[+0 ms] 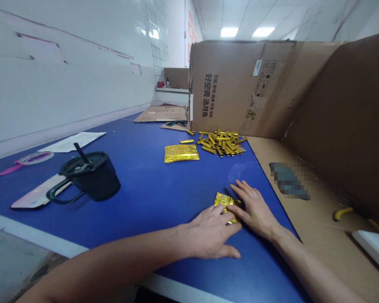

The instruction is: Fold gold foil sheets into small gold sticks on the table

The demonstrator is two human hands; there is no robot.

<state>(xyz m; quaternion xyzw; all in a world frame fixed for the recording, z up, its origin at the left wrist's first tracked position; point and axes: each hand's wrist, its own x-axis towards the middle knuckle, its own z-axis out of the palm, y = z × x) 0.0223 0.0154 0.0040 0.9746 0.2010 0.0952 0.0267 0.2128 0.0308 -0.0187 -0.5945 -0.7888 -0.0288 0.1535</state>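
A small gold foil sheet (222, 198) lies on the blue tabletop, partly covered by my hands. My left hand (210, 233) rests palm down over its near left part, with the thumb stretched out to the side and the fingers on the foil. At the sheet's right edge my right hand (255, 208) lies with extended fingers, its thumb touching the foil. Neither hand is closed around anything. Farther back is a flat stack of gold foil sheets (181, 153). Beside it sits a heap of short gold foil tubes (224, 143), with a couple lying apart.
A dark lidded mug (94, 176) with a straw stands at left, beside a flat pale case (39, 193), a tape roll (36, 158) and white paper (74, 142). A large cardboard box (233, 88) rises behind the heap. A blurred-out object (289, 181) lies on cardboard at right.
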